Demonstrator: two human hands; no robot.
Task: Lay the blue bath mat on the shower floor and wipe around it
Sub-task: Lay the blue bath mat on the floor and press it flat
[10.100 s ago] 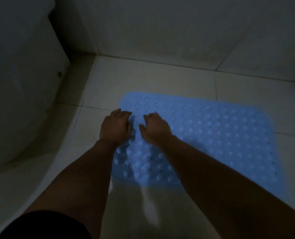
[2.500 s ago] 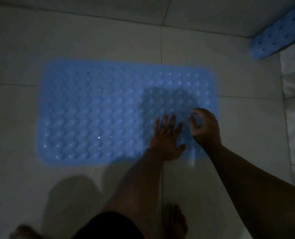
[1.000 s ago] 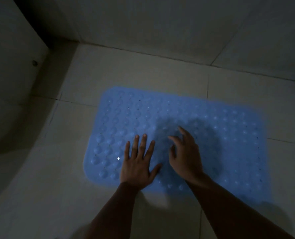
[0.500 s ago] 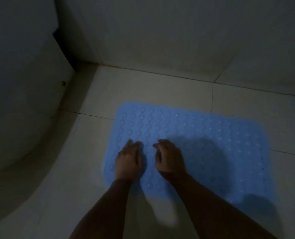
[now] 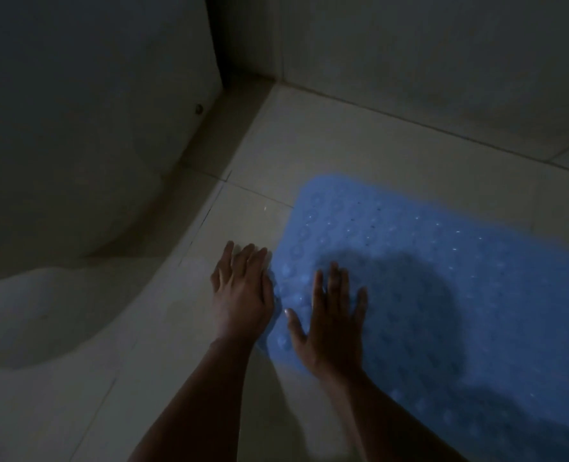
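We've got the blue bath mat (image 5: 443, 278) flat on the shower floor (image 5: 326, 145), right hand (image 5: 331, 320) pressing its left end, left hand (image 5: 241, 291) on tile beside it, fingers straight on both, so wiping around it looks next.

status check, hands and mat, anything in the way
Left hand flat on floor tile at mat edge. Right hand flat on blue mat. Mat lies flat. No cloth seen.

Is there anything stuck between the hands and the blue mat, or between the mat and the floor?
Nothing visible. The right hand lies flat on the blue bath mat, and the left hand rests at the mat's left edge, mostly on the floor tile. The mat lies flat on the floor; the light is dim, so small things could hide.
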